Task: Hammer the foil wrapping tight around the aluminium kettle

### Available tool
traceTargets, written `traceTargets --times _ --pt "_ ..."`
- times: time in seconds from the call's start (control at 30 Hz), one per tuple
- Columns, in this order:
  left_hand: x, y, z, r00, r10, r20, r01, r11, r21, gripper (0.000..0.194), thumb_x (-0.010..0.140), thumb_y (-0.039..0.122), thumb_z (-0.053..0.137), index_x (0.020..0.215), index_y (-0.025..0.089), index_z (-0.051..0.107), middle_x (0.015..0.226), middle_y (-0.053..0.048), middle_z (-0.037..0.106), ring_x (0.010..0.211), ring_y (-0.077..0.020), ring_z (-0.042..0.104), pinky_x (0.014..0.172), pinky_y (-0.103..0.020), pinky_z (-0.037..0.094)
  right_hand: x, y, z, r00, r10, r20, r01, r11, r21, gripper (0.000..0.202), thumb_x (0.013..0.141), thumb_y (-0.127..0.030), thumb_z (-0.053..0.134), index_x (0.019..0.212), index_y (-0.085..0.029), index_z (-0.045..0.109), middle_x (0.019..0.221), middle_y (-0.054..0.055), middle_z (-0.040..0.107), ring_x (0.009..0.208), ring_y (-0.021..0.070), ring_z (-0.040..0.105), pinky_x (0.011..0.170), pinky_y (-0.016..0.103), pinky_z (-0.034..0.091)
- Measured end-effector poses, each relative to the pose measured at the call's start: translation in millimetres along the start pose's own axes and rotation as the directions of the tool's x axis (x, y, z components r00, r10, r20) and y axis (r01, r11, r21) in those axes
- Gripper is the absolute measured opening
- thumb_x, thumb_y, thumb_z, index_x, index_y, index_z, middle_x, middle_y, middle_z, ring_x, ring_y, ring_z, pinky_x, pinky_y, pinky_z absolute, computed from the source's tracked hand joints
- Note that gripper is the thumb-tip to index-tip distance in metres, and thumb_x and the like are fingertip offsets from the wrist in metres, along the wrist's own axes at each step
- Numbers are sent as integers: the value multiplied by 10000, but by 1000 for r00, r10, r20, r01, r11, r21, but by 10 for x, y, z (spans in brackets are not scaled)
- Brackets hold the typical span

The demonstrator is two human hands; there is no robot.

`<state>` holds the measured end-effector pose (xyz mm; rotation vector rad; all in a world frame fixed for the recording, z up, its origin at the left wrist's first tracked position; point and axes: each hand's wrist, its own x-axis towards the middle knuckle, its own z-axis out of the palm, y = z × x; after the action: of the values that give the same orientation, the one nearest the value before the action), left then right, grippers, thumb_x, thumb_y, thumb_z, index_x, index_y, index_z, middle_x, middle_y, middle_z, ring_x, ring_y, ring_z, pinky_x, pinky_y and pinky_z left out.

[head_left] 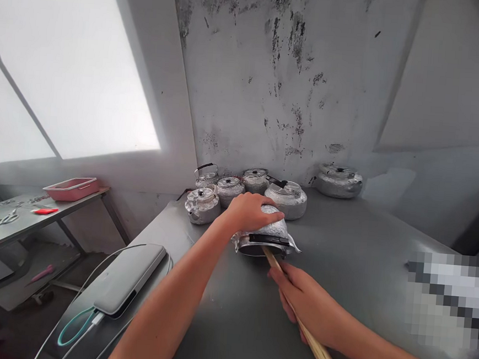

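A hammered aluminium kettle (274, 238) lies on its side on the grey metal table (341, 254), its open mouth facing me and its black handle across the rim. My left hand (251, 212) presses down on top of the kettle body. My right hand (304, 301) grips a wooden stick (321, 354) whose far end goes into the kettle's mouth.
Several finished kettles (230, 190) stand in a cluster at the back by the stained wall; another kettle (339, 180) sits apart at the back right. A grey power bank (130, 276) with cables lies at the table's left edge. A side table (12, 222) holds a pink tray, scissors and tools.
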<state>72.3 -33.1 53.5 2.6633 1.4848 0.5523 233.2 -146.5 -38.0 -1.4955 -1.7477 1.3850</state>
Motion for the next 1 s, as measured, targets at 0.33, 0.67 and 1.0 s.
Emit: traceTargets --times 0.33,0.67,1.0 --pt "4 -3 4 1000 -6 -9 6 1000 10 533 891 695 481 1230 353 708 1212 9 719 1113 -277 657 1006 -364 484 25 20 -34 999 23 45 -21 999 -33 320 1023 -491 302 913 -227 446 556 -70 495 358 89 439 328 203 439" --pt "4 -9 7 1000 -6 -11 6 1000 5 542 889 700 470 1219 346 713 1215 5 717 1098 -277 662 965 -359 506 43 21 -33 1000 -19 1 19 1000 -10 361 1018 -537 278 945 -229 453 544 -74 472 358 95 411 317 214 434" --pt "0 4 -4 1000 -2 -14 2 1000 -1 497 889 683 485 1181 364 729 1155 11 735 1069 -280 671 960 -375 506 24 63 -32 999 3 47 -3 1000 -3 354 1016 -525 295 956 -223 469 555 -65 483 385 103 426 330 219 450"
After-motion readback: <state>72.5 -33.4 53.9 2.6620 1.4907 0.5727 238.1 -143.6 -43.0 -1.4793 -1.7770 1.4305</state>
